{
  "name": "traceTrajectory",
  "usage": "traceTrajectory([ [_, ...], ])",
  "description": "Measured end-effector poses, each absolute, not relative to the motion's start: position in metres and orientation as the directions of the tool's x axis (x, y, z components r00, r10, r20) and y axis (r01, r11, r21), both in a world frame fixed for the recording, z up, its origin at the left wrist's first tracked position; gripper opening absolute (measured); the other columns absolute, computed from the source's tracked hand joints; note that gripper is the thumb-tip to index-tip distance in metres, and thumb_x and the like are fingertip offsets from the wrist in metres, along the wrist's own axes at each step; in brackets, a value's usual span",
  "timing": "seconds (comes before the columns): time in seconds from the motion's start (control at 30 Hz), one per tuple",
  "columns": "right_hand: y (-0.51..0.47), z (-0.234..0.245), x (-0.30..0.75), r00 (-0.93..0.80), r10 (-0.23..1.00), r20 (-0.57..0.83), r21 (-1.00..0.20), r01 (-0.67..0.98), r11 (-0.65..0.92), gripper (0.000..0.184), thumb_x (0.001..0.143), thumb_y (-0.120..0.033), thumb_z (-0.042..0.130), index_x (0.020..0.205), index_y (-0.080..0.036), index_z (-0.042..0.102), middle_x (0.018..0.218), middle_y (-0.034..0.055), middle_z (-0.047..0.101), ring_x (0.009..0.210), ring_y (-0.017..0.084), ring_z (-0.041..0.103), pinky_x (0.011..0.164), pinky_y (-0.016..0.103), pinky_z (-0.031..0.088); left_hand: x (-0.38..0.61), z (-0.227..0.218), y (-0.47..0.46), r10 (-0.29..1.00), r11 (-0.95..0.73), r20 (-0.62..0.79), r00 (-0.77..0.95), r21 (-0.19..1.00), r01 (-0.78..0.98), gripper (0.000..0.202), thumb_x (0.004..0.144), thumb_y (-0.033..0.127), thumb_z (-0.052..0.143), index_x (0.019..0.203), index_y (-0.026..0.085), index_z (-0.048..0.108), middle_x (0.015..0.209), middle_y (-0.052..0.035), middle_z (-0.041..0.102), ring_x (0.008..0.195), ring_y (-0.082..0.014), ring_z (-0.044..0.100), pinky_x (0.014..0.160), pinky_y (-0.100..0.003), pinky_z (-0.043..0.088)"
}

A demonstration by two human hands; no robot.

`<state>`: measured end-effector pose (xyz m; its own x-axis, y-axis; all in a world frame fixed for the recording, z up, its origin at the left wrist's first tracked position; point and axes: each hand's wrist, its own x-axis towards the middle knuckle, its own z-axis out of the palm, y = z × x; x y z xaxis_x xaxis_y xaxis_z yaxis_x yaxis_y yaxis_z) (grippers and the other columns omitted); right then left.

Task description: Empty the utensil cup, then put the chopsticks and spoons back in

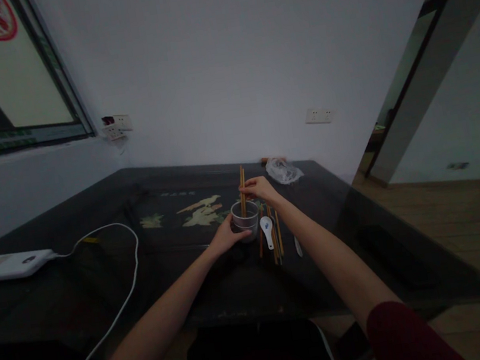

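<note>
My left hand (227,236) is wrapped round the near left side of a metal cup (246,222) that stands upright on the dark table. Between the fingers of my right hand (259,189) is a pair of wooden chopsticks (242,185), held nearly upright with their lower ends inside the cup. Just right of the cup lies a white spoon (267,231) with a blue mark in its bowl. It rests on or beside several loose chopsticks (280,240). A second pale spoon handle (297,247) shows further right, partly hidden by my right forearm.
A crumpled clear plastic bag (282,170) lies at the table's back edge by the wall. On the left, a white device (9,266) trails a white cable (135,250) across the dark table (182,273). A dark flat object (393,256) lies at the right.
</note>
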<state>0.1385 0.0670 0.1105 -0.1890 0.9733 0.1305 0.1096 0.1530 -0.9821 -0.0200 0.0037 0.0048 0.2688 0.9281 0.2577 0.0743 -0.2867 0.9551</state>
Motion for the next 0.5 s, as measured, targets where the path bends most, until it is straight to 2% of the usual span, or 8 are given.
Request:
traceTrajectory([
  [0.5,0.0721,0.1075,0.1393,-0.187,0.974,0.127,-0.978,0.141,0.155,0.006,0.070,-0.007,0.069,0.067,-0.012,0.066,0.056,-0.0004,0.065,0.048,0.009,0.058,0.052,0.019,0.051,-0.0201,0.0049,0.0042,0.919,-0.288,0.260,0.295,0.956,0.054,0.075,0.057,0.026,0.082,0.123,0.013,0.047,0.124,-0.0155,0.059,0.113,-0.0273,0.057,0.100,-0.044,0.043],
])
